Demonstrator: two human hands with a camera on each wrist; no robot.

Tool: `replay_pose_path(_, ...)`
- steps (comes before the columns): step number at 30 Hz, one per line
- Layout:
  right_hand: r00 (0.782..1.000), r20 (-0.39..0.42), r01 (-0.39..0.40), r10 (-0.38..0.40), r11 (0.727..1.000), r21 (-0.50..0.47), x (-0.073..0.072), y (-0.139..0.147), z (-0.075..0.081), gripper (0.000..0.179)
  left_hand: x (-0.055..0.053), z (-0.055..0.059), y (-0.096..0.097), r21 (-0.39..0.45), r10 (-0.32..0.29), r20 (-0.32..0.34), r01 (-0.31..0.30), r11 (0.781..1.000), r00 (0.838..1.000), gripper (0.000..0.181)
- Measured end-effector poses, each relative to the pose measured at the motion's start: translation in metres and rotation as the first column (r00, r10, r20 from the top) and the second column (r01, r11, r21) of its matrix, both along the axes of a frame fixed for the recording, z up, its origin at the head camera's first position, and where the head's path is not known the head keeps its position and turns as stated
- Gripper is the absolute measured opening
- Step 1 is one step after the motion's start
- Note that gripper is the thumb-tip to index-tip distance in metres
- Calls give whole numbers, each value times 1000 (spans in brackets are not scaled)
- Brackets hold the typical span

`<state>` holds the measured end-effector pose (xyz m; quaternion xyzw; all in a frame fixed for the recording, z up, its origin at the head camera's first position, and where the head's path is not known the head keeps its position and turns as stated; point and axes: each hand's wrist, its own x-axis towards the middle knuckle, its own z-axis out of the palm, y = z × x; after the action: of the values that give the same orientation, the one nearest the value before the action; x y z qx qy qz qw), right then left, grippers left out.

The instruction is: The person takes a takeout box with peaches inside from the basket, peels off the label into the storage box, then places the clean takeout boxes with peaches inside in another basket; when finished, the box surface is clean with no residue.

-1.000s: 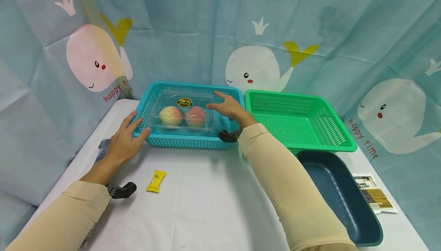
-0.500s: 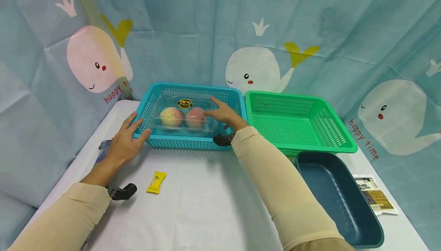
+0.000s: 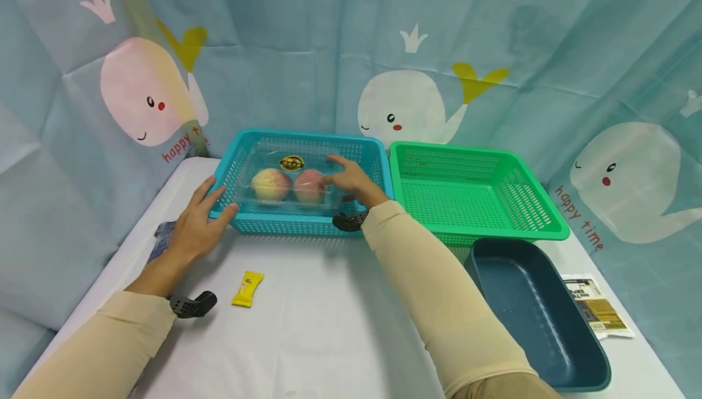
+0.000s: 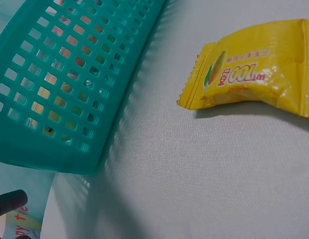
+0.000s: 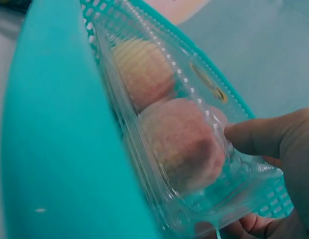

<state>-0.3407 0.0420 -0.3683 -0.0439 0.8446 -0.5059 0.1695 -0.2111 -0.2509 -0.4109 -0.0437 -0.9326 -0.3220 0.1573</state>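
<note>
A clear plastic fruit box (image 3: 263, 154) with two peaches (image 3: 271, 184) and a black-gold label lies inside the blue basket (image 3: 296, 226). My right hand (image 3: 351, 178) is at the box's right end. In the right wrist view its thumb (image 5: 254, 137) presses on the lid above the pinkish peach (image 5: 182, 144), while the other fingers (image 5: 256, 224) curl low around the end, partly hidden by the plastic. My left hand (image 3: 194, 228) rests with spread fingers at the basket's left front corner.
A yellow wrapped snack (image 3: 248, 289) lies on the white table in front of the basket. To the right stand a green basket (image 3: 482, 234) and a dark blue tub (image 3: 537, 320). A printed packet (image 3: 598, 310) lies beyond the tub. Something dark blue (image 3: 161, 237) sits behind the left hand.
My right hand has moved left, from over the box's right edge onto its lid and end. The left hand stays at the basket corner.
</note>
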Motion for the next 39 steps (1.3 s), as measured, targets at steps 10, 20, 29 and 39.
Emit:
replay_pose_path(10, 1000, -29, 10, -13, 993, -119, 3, -2, 4, 62, 0, 1, -1, 2, -1, -12, 1, 1000, 1000, 67)
replay_pose_path(20, 994, -99, 24, -54, 959, -284, 5, 3, 4, 51, 1, 0, -1, 13, -1, -10, 2, 1000, 1000, 66)
replay_pose_path(29, 984, -140, 58, -111, 940, -337, 12, 13, 13, 49, 2, 2, 1, 17, -3, -15, 3, 1000, 1000, 66)
replay_pose_path(39, 986, -82, 88, -149, 860, -502, 21, 30, 19, 50, 3, 0, 0, 8, 5, -3, -5, 1000, 1000, 66)
